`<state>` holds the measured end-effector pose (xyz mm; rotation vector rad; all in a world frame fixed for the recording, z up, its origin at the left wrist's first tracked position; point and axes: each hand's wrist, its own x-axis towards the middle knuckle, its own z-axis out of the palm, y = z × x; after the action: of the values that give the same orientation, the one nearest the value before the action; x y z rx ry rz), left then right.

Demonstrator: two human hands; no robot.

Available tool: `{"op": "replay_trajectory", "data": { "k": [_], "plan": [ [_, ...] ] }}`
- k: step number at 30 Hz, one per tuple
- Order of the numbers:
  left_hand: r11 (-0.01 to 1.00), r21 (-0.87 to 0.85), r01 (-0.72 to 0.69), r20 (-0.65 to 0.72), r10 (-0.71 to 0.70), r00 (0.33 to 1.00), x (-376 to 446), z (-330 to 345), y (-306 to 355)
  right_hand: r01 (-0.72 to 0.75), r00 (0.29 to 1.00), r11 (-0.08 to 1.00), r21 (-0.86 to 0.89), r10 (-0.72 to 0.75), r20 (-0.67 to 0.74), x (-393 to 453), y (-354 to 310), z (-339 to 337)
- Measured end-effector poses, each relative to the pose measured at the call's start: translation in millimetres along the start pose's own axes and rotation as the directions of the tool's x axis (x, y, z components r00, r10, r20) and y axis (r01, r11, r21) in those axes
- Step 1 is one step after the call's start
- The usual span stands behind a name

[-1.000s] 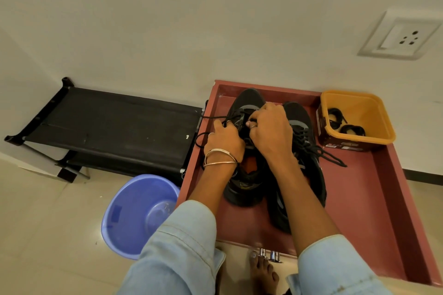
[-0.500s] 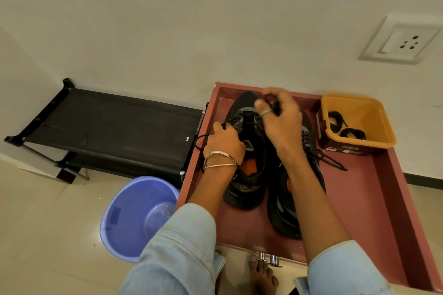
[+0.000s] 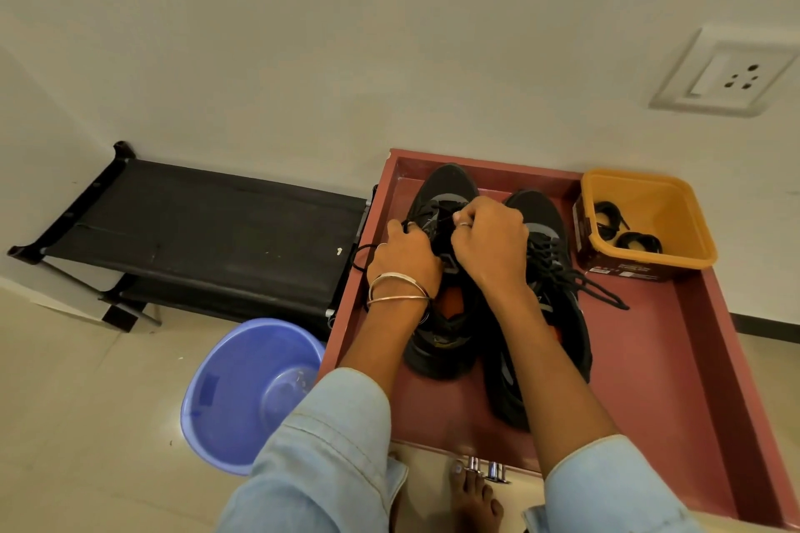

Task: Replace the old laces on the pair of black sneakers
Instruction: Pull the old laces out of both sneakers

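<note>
Two black sneakers lie side by side in an open reddish drawer (image 3: 675, 364), toes toward the wall. My left hand (image 3: 404, 260) with two bangles grips the left sneaker (image 3: 446, 186) at its eyelet edge. My right hand (image 3: 491, 245) pinches the black lace (image 3: 437, 212) over the tongue of that same shoe. A loop of that lace hangs over the drawer's left wall. The right sneaker (image 3: 541, 221) keeps its lace, loose ends trailing right (image 3: 601, 294). Coiled black laces (image 3: 623, 229) lie in a yellow tub (image 3: 675, 203) at the drawer's back right corner.
A blue plastic basin (image 3: 242, 394) stands on the floor left of the drawer. A black low rack (image 3: 208, 225) runs along the wall further left. A bare foot (image 3: 476, 498) shows below the drawer's front handle. A wall socket (image 3: 727, 76) is up right.
My right hand reached out past the shoe's toe, drawing the lace away, then came back to the tongue of the left sneaker. My left hand stayed on the shoe's side.
</note>
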<state>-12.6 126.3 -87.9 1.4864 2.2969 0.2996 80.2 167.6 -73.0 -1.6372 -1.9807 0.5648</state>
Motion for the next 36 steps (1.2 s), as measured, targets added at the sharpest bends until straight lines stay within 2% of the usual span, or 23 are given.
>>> {"op": "replay_trajectory", "data": {
  "k": [2, 4, 6, 8, 10, 12, 14, 16, 18, 20, 23, 26, 29, 32, 36],
  "plan": [
    [1.000, 0.004, -0.003, -0.002, 0.003, 1.000, -1, -2, -1, -0.119, 0.992, 0.975, 0.188, 0.126, -0.022, 4, 2, -5],
    [1.000, 0.006, 0.005, -0.002, -0.005, 1.000, -2, -4, -1, -0.244, 0.962, 0.855, 0.458, 0.272, 0.004, 8, 5, -11],
    [1.000, 0.021, 0.012, 0.000, -0.012, 1.000, -3, -6, 0, -0.298, 0.938, 0.764, 0.573, 0.345, 0.027, 8, 9, -15],
    [0.999, 0.034, 0.021, 0.002, -0.021, 1.000, -5, -8, 1, -0.288, 0.937, 0.796, 0.532, 0.350, -0.017, 9, 11, -18],
    [0.998, 0.041, 0.038, 0.007, -0.039, 0.999, -7, -9, 3, -0.258, 0.946, 0.887, 0.382, 0.313, -0.088, 9, 8, -22],
    [0.998, 0.043, 0.050, 0.008, -0.050, 0.999, -6, -11, 3, -0.202, 0.960, 0.966, 0.162, 0.228, -0.162, 9, 6, -25],
    [0.999, 0.031, 0.039, 0.022, -0.040, 0.999, -5, -13, 1, -0.137, 0.966, 0.990, -0.039, 0.125, -0.227, 7, 2, -28],
    [0.999, 0.003, 0.041, 0.046, -0.041, 0.998, -2, -18, -1, -0.052, 0.968, 0.991, -0.124, 0.020, -0.250, 7, -1, -31],
    [0.997, -0.046, 0.059, 0.041, -0.057, 0.998, 2, -26, 0, 0.044, 0.992, 0.998, -0.034, -0.048, -0.118, 10, -1, -33],
    [0.989, -0.137, 0.058, -0.029, -0.063, 0.998, 6, -34, 2, 0.049, 0.991, 0.999, 0.018, -0.051, 0.120, 10, -3, -30],
    [0.954, -0.301, -0.005, -0.205, -0.060, 0.977, 12, -39, 8, 0.084, 0.949, 0.975, -0.208, -0.014, 0.315, 7, -4, -23],
    [0.935, -0.334, -0.120, -0.309, 0.012, 0.951, 19, -32, 12, 0.048, 0.906, 0.958, -0.281, 0.077, 0.417, 0, -1, -22],
    [0.944, -0.248, -0.219, -0.275, 0.148, 0.950, 29, -17, 11, 0.052, 0.892, 0.953, -0.298, 0.090, 0.444, -5, -2, -21],
    [0.961, -0.147, -0.235, -0.256, 0.192, 0.947, 35, -7, 11, 0.111, 0.877, 0.945, -0.308, 0.053, 0.478, -8, -7, -24],
    [0.972, -0.109, -0.207, -0.279, 0.170, 0.945, 34, -3, 14, 0.090, 0.868, 0.956, -0.280, 0.062, 0.492, -7, -7, -29]
  ]
}}
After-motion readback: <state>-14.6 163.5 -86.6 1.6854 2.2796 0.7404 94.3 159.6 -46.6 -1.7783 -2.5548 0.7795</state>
